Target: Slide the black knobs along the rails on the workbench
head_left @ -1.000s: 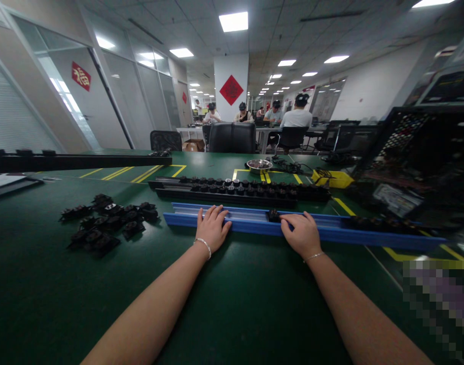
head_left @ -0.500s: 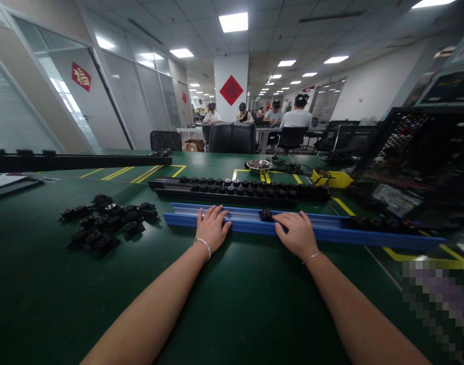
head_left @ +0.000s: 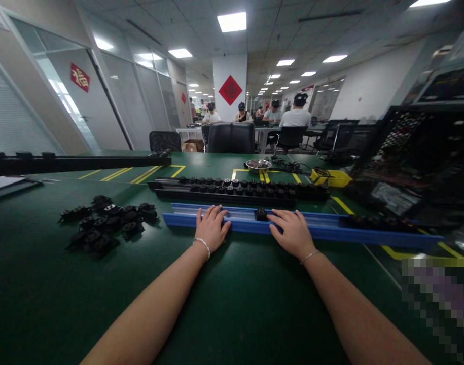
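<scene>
The rail is long, straight and blue — an open channel with raised sides and a paler, shiny floor. It lies flat, running left to right. The block, small and black, sits inside the channel, left of its middle — well apart from the dark parts lined up toward the right end.

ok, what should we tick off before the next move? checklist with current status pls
1. Left hand on the blue rail: ok, fingers lie across its channel.
2. Right hand at the lone black module: ok, fingertips at its right side.
3. Lone module inside the channel: ok, between the two hands.
4. Lone module fully seated: cannot tell, too small and dark.
5. Loose modules apart from the rail: ok, piled left of it.
6. Right-end modules evenly lined up: cannot tell, blurred.
</scene>
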### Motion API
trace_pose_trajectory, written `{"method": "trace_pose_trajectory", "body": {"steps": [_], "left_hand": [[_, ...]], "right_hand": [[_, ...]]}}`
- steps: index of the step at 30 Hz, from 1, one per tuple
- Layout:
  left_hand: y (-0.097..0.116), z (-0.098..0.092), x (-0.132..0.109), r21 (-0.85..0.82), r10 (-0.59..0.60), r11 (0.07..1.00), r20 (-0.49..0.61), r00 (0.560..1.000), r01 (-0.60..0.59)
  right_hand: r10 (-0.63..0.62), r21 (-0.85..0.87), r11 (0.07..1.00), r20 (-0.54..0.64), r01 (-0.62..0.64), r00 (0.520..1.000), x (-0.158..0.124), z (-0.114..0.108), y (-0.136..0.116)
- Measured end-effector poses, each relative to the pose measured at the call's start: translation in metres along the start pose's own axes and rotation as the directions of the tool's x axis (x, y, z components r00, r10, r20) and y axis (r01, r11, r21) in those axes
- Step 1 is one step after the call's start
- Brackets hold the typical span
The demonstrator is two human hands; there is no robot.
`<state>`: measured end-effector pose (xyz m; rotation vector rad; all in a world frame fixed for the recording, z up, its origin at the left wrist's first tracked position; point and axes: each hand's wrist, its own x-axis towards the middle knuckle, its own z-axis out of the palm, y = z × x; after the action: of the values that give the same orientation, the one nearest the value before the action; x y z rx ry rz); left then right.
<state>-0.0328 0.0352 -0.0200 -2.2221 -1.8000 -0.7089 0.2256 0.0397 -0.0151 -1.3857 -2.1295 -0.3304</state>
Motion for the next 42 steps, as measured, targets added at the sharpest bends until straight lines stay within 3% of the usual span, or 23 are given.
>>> {"method": "trace_pose_trajectory", "body": {"steps": [7,11,16,26,33,42], "left_hand": [[0.004,0.0,0.001,0.006,-0.015,1.0,0.007,1.0,0.015],[0.008,-0.001,0.008,-0.012,0.038,0.999,0.039,0.999,-0.037],[0.019,-0.004,0.023,-0.074,0.127,0.99,0.117,0.985,-0.119],[0.056,-0.006,0.068,-0.221,0.145,0.973,0.373,0.916,-0.064],[0.054,-0.007,0.077,-0.236,0.112,0.972,0.462,0.88,0.0],[0.048,-0.005,0.076,-0.237,0.127,0.971,0.447,0.886,-0.02]], "right_hand": [[-0.027,-0.05,0.998,0.044,0.03,0.999,0.0,0.0,-0.005],[-0.045,-0.082,0.995,0.081,0.052,0.996,0.0,-0.001,-0.009],[-0.057,-0.126,0.989,0.119,0.072,0.991,0.0,-0.001,-0.011],[-0.065,-0.159,0.983,0.145,0.088,0.987,0.0,-0.001,-0.01],[-0.027,-0.176,0.983,0.189,0.061,0.982,0.0,-0.003,-0.012],[-0.025,-0.183,0.981,0.195,0.061,0.981,0.0,-0.004,-0.012]]}}
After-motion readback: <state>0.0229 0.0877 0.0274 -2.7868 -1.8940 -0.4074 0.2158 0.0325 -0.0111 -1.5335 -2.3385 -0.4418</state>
